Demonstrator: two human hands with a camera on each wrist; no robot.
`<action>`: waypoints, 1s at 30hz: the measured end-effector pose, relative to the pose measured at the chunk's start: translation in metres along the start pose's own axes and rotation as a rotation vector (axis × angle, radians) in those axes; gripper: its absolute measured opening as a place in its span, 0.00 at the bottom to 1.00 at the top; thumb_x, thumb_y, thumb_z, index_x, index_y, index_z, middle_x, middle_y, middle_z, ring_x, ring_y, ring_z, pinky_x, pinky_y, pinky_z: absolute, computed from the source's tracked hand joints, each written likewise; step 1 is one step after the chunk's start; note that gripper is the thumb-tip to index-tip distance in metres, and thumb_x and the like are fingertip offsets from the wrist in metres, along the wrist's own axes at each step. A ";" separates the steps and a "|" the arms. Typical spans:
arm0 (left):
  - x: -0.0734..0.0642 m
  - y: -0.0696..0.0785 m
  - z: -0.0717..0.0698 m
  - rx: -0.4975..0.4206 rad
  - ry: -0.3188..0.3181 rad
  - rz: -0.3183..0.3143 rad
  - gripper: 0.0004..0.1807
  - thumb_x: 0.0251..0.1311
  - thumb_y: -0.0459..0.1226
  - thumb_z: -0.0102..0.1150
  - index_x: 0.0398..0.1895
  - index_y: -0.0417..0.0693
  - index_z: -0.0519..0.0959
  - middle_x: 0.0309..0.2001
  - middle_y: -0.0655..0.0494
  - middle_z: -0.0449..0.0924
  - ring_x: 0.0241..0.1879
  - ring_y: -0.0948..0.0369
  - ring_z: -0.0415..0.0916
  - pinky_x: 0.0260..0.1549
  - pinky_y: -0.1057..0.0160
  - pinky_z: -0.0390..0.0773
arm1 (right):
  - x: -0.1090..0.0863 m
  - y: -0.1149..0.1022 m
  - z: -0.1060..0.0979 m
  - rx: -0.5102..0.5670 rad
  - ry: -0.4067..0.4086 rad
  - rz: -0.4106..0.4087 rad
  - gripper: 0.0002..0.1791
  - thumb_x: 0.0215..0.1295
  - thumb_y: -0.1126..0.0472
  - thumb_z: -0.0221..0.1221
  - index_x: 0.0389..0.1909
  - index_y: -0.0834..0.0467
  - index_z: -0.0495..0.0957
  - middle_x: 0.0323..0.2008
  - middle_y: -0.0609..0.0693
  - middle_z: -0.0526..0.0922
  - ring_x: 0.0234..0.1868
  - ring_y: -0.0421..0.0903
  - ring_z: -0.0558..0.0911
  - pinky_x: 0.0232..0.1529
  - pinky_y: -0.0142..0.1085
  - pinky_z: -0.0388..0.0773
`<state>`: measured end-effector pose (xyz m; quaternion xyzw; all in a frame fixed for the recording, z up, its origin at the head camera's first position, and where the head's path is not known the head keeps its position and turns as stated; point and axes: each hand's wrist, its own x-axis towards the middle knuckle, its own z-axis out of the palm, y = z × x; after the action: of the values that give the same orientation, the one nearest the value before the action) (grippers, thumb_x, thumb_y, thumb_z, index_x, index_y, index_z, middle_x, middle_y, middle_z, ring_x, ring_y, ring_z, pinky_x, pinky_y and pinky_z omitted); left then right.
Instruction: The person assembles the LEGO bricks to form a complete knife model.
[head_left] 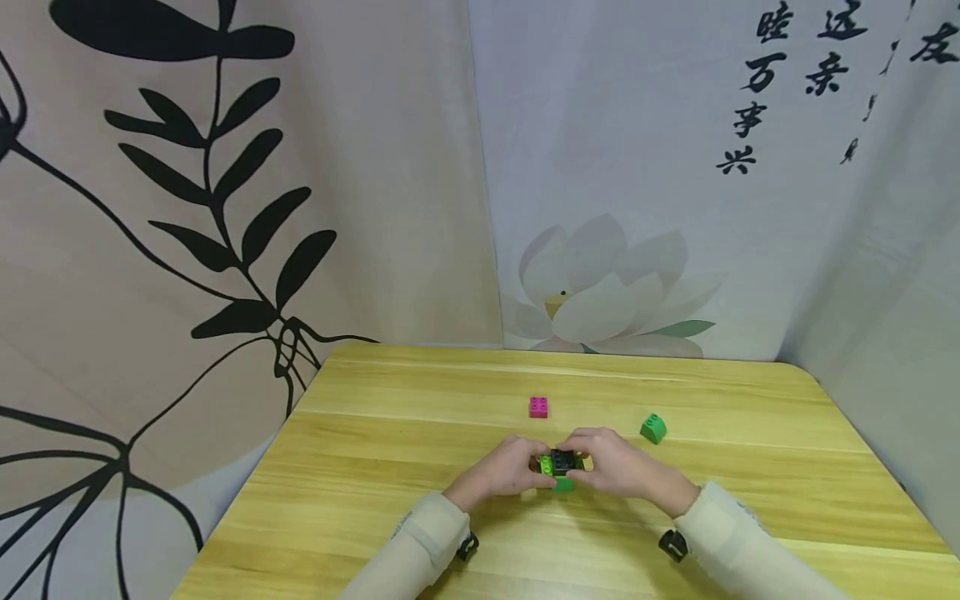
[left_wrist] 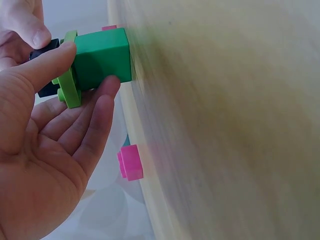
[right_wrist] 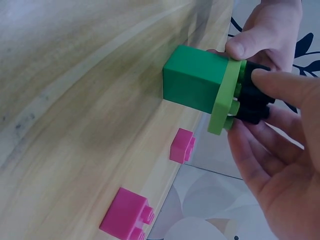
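The head view shows only the 6 o'clock sliver of the green block (head_left: 562,484); both sleeves (head_left: 420,546) are cropped at 7 and 4 o'clock. From the left wrist, the left hand (left_wrist: 45,165) is cut off at 8 o'clock, its thumb (left_wrist: 47,67) covering part of the black brick (left_wrist: 48,89); a pink piece (left_wrist: 109,27) at 11 o'clock is mostly hidden; the surface (left_wrist: 240,125) blurs at 3 o'clock. From the right wrist, the right hand (right_wrist: 292,160) is cropped at 4 o'clock, a pink brick (right_wrist: 123,214) at 7.

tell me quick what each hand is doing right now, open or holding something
Left hand: closed, holding the lime-green plate that sits on the green block.
Right hand: closed, pinching the black block.
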<state>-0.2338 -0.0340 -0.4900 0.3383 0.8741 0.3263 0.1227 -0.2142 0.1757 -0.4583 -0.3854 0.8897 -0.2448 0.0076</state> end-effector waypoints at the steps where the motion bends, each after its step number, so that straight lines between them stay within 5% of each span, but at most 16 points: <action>1: 0.000 0.000 0.000 0.000 -0.001 0.003 0.11 0.55 0.39 0.68 0.39 0.46 0.81 0.28 0.63 0.79 0.23 0.73 0.73 0.22 0.74 0.73 | 0.000 0.000 0.000 -0.003 0.002 0.002 0.17 0.58 0.61 0.66 0.48 0.63 0.79 0.41 0.49 0.81 0.40 0.40 0.80 0.35 0.33 0.80; 30: 0.002 -0.001 0.000 -0.032 -0.009 -0.018 0.11 0.54 0.40 0.68 0.38 0.46 0.81 0.29 0.63 0.80 0.26 0.73 0.75 0.23 0.74 0.75 | 0.002 0.003 0.000 -0.012 0.018 -0.046 0.16 0.58 0.63 0.65 0.47 0.64 0.80 0.39 0.49 0.81 0.36 0.39 0.79 0.33 0.34 0.79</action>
<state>-0.2357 -0.0330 -0.4906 0.3297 0.8713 0.3376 0.1349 -0.2172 0.1757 -0.4595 -0.4035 0.8821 -0.2431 -0.0084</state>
